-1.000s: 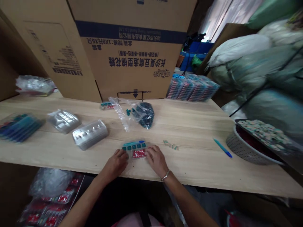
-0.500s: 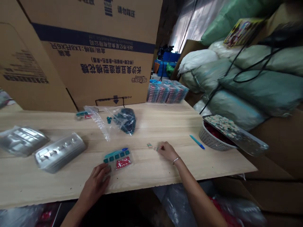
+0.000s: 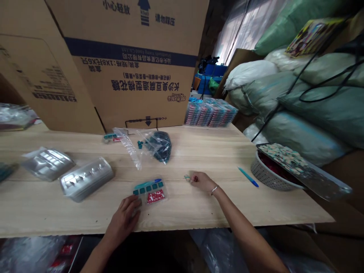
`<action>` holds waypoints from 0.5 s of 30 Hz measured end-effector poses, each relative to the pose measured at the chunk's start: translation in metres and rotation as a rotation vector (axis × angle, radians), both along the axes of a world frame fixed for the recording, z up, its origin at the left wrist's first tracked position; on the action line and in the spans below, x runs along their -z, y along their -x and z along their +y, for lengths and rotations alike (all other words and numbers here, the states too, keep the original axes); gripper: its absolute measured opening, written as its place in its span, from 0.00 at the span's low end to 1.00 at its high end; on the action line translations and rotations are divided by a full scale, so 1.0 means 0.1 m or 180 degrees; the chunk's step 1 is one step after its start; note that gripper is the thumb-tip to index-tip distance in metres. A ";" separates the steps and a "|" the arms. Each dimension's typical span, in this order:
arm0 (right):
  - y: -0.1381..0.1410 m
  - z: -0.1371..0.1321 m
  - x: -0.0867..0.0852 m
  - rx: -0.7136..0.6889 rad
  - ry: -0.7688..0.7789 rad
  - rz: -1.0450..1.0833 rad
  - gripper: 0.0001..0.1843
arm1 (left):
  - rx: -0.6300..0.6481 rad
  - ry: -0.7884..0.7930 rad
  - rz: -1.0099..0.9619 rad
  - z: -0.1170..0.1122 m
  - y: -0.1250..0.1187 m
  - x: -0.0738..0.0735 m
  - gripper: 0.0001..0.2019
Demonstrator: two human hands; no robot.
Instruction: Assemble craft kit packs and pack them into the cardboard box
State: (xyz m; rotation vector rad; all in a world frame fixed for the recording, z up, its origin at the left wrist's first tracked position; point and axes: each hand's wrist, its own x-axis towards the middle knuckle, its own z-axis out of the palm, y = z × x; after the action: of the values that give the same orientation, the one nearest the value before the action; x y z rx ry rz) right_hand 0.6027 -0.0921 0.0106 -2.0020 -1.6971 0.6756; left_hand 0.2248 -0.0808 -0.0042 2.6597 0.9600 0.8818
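Pale wood counter (image 3: 176, 212), and close to its front edge there's a clear packet (image 3: 149, 191) with teal squares and a red label. The person's left hand (image 3: 125, 219) has its grip spread, fingertips pressing the packet's near-left corner. The right hand (image 3: 202, 181), off to the right, has its grip pinched on some small pieces (image 3: 187, 177) on the wood. A blue pen (image 3: 248, 177) and a basket (image 3: 267, 178) sit further right.
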 end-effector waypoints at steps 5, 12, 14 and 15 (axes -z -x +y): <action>0.12 0.08 0.00 -0.0323 -0.0180 0.0212 0.06 | -0.0035 0.0452 0.0064 -0.12 -0.03 -0.11 0.12; 0.00 0.25 0.11 -0.0579 -0.0012 -0.0140 0.06 | -0.0094 0.0688 0.0113 -0.17 -0.03 -0.15 0.13; 0.10 0.17 0.05 -0.0416 -0.0079 -0.0082 0.07 | -0.0070 0.0608 0.0075 -0.17 -0.01 -0.15 0.13; 0.18 0.09 0.01 -0.0296 -0.0157 0.0004 0.07 | -0.0058 0.0554 0.0049 -0.18 -0.01 -0.16 0.13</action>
State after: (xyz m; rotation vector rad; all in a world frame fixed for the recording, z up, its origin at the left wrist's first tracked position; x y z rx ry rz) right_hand 0.5850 -0.0829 0.0095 -1.8988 -1.7977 0.6594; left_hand 0.2261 -0.0987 0.0115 2.5186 1.0165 0.7455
